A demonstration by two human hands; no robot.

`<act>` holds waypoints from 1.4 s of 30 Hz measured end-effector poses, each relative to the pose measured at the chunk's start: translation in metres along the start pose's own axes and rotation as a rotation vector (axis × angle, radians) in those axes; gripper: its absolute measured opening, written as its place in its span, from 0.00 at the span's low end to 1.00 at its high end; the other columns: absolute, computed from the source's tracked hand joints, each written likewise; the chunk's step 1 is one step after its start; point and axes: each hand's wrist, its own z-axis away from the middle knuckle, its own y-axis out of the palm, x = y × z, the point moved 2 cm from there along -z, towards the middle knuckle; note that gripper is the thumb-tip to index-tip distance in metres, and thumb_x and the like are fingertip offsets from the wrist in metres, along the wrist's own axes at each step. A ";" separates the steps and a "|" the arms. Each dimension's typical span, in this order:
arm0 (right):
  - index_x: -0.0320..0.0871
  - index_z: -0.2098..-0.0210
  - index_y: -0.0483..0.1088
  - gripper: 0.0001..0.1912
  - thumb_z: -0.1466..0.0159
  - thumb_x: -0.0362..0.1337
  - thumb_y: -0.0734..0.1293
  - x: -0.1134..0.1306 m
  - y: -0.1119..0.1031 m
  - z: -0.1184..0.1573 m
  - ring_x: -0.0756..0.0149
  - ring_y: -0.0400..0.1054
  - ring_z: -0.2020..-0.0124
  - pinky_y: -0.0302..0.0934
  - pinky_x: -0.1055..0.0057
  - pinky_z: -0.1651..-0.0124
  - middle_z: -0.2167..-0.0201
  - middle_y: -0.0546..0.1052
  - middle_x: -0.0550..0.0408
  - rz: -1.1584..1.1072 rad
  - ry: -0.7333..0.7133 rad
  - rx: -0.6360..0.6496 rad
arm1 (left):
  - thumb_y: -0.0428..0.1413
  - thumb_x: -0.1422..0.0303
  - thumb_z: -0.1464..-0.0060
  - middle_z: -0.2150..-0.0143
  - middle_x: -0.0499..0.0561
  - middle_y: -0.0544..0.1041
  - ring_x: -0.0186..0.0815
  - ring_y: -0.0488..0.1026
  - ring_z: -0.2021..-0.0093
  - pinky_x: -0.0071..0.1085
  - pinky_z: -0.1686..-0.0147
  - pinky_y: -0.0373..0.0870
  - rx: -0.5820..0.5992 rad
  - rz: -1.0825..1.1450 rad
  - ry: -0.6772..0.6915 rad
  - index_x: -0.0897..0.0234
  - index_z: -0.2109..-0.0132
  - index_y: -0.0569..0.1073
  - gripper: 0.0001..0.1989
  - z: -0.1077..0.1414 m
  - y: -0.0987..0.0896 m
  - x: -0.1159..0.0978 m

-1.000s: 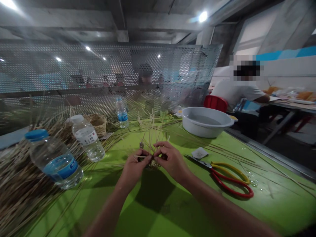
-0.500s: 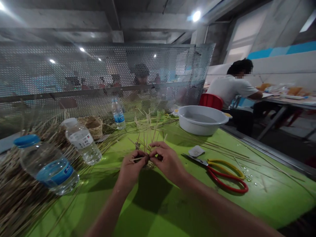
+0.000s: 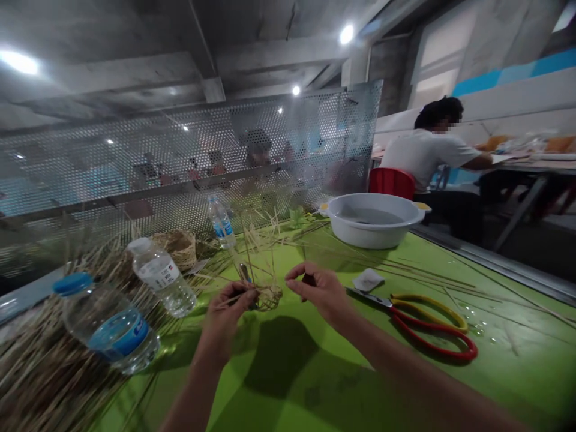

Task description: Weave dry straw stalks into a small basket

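Head view: on the green table, a small straw weaving is pinched leftward by the left hand, seemingly for steadiness, while the right hand is poised apart, fingertips bunched, any held strand indiscernible, and scissors are laid farther right, presumably within reach.

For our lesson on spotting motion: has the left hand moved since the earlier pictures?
Yes: against the red-and-yellow-handled scissors, the left hand has moved left, away from them and closer to the white-capped water bottle.
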 end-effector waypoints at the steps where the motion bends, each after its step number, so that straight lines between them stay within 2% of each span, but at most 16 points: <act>1: 0.42 0.67 0.74 0.09 0.43 0.41 0.71 -0.003 0.003 0.000 0.72 0.60 0.79 0.57 0.74 0.76 0.80 0.67 0.61 -0.022 0.038 0.032 | 0.69 0.64 0.60 0.70 0.47 0.76 0.31 0.71 0.68 0.25 0.66 0.68 0.003 0.010 -0.006 0.64 0.69 0.77 0.13 0.000 0.000 0.000; 7: 0.41 0.70 0.74 0.11 0.45 0.42 0.72 -0.016 0.015 0.001 0.70 0.64 0.75 0.60 0.73 0.74 0.72 0.74 0.55 -0.100 0.086 0.154 | 0.69 0.65 0.60 0.70 0.46 0.76 0.31 0.71 0.67 0.24 0.67 0.68 0.024 0.052 0.001 0.63 0.68 0.77 0.12 0.002 0.000 0.002; 14: 0.40 0.72 0.72 0.13 0.48 0.44 0.73 -0.013 0.018 0.003 0.69 0.64 0.76 0.61 0.71 0.73 0.76 0.72 0.57 -0.195 0.151 0.185 | 0.68 0.65 0.57 0.72 0.46 0.75 0.29 0.69 0.69 0.23 0.67 0.66 0.057 0.039 -0.012 0.64 0.69 0.76 0.10 0.002 0.001 0.000; 19: 0.40 0.71 0.72 0.16 0.47 0.48 0.73 -0.005 0.018 0.006 0.70 0.62 0.74 0.57 0.73 0.74 0.75 0.71 0.57 -0.333 0.194 0.273 | 0.68 0.64 0.56 0.71 0.46 0.76 0.30 0.70 0.69 0.24 0.67 0.67 0.067 0.004 -0.010 0.64 0.69 0.76 0.11 0.003 0.003 0.001; 22: 0.39 0.74 0.72 0.18 0.48 0.49 0.74 -0.008 0.019 0.006 0.73 0.57 0.78 0.51 0.74 0.75 0.78 0.68 0.60 -0.288 0.242 0.259 | 0.69 0.64 0.58 0.72 0.47 0.76 0.30 0.70 0.69 0.25 0.67 0.67 0.092 -0.016 -0.027 0.64 0.69 0.76 0.11 0.004 0.007 0.003; 27: 0.39 0.76 0.71 0.15 0.53 0.44 0.75 -0.018 0.020 0.004 0.71 0.61 0.74 0.53 0.71 0.67 0.78 0.70 0.59 -0.337 0.272 0.228 | 0.68 0.63 0.57 0.72 0.46 0.76 0.30 0.70 0.69 0.24 0.67 0.67 0.110 -0.057 -0.048 0.64 0.69 0.76 0.11 0.006 0.014 0.004; 42: 0.38 0.77 0.72 0.18 0.56 0.46 0.78 -0.019 0.018 0.003 0.72 0.59 0.76 0.51 0.71 0.69 0.80 0.70 0.60 -0.322 0.287 0.187 | 0.68 0.64 0.59 0.71 0.48 0.77 0.33 0.71 0.68 0.28 0.65 0.68 0.112 -0.072 -0.097 0.65 0.70 0.76 0.12 0.011 0.027 0.007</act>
